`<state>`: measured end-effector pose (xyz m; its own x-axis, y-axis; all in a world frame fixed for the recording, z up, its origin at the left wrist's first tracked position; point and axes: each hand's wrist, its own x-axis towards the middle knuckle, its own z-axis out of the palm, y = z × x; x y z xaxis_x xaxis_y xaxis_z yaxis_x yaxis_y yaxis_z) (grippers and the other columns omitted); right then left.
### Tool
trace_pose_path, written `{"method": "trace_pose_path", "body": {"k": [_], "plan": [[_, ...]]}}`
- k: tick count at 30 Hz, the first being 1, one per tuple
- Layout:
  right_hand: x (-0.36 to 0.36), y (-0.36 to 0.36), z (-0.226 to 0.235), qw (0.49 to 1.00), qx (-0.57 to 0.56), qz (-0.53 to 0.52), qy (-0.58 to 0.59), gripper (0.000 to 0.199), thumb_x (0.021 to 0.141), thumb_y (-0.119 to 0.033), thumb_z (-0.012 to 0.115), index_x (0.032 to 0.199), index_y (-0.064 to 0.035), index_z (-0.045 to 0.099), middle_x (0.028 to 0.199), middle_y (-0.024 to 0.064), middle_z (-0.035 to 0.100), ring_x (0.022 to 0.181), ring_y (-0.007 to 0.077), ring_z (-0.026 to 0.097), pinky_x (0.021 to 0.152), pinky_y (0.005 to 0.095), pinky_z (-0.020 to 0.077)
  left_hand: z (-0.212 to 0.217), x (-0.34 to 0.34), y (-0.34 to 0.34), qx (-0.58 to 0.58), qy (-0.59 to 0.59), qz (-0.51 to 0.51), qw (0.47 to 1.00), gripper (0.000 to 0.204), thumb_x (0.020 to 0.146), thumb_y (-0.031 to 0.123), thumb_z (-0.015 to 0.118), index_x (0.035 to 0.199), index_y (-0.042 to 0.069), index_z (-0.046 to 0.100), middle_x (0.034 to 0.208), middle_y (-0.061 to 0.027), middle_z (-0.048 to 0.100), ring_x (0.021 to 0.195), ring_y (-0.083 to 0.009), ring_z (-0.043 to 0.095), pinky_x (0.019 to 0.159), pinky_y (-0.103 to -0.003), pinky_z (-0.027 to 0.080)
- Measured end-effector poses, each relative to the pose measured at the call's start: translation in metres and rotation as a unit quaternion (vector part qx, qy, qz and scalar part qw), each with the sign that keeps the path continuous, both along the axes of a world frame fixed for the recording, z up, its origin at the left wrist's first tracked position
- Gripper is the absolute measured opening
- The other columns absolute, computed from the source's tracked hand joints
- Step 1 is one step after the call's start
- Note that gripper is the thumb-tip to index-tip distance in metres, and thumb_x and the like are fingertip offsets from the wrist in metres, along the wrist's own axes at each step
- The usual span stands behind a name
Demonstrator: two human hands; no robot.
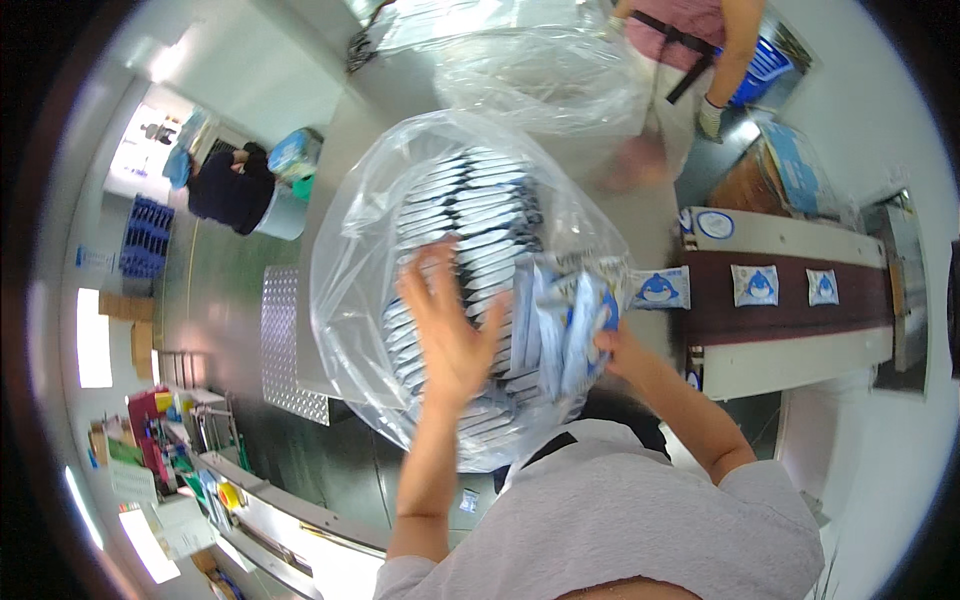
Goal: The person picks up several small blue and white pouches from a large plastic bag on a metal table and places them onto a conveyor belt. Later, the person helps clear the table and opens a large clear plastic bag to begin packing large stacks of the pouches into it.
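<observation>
Grey cloth shirt point(650, 520); right hand point(622, 350) grips glossy packets point(572, 335), left hand point(448, 335) splayed.

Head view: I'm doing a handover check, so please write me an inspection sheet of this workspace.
Surface: grey table, largely covered by an open clear bag.
Job's things: rows of packets inside the bag; two packets on the conveyor belt, a third packet at its table end.
Clutter: loose clear plastic on the table's far part; small packet on the floor.
Hands: left hand rests spread on the rows; right hand holds several packets at the bag's right side.
Cables: dark strand by the far plastic; cannot tell whether it is a cable.
Surroundings: gloved co-worker across the table, another person at left, blue basket at upper right.
</observation>
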<state>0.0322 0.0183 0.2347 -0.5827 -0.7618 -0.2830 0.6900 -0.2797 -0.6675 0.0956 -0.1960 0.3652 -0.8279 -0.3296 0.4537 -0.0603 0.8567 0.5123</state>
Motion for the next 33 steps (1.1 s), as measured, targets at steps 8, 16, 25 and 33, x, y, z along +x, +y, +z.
{"method": "trace_pose_path", "body": {"k": [8,16,25,33], "plan": [[-0.067,-0.21,0.096,0.728,0.292,0.152,0.601,0.095,0.064,-0.032,0.08,0.135,-0.0046,0.024,0.117,0.0182,0.052,0.11,0.0326,0.051,0.089,0.0414,0.043,-0.05,0.022,-0.267,-0.087,-0.217,0.288,0.929,0.04,0.069,0.02,0.07,0.102,0.001,0.057,0.099,-0.023,0.058,0.09,-0.042,0.057,0.071,-0.045,0.047],[-0.011,-0.328,-0.024,0.382,0.335,0.181,0.842,0.097,0.065,-0.066,0.064,0.13,0.0013,0.039,0.12,0.0181,0.05,0.115,0.0313,0.044,0.096,0.05,0.0315,-0.019,-0.009,-0.236,0.058,-0.029,0.139,0.988,0.019,0.07,0.014,0.068,0.079,-0.002,0.06,0.066,-0.0191,0.059,0.064,-0.0342,0.061,0.06,-0.041,0.046],[0.001,-0.269,-0.041,0.463,0.232,0.084,0.851,0.084,0.079,-0.055,0.056,0.133,0.0057,0.038,0.141,0.0206,0.033,0.134,0.0324,0.028,0.108,0.0563,0.0151,0.003,0.032,-0.154,-0.057,0.087,0.092,0.99,0.033,0.083,0.007,0.061,0.114,0.0,0.055,0.117,-0.0169,0.053,0.112,-0.0332,0.048,0.096,-0.041,0.036],[-0.005,-0.038,-0.004,0.673,0.239,-0.112,0.69,0.026,0.076,-0.016,0.064,0.1,-0.0112,0.056,0.102,0.0067,0.057,0.1,0.0278,0.054,0.088,0.0415,0.0403,-0.074,0.061,-0.041,0.043,-0.157,-0.043,0.986,0.045,0.086,0.019,0.059,0.127,0.005,0.046,0.138,-0.0203,0.033,0.129,-0.041,0.03,0.103,-0.05,0.028]]}}
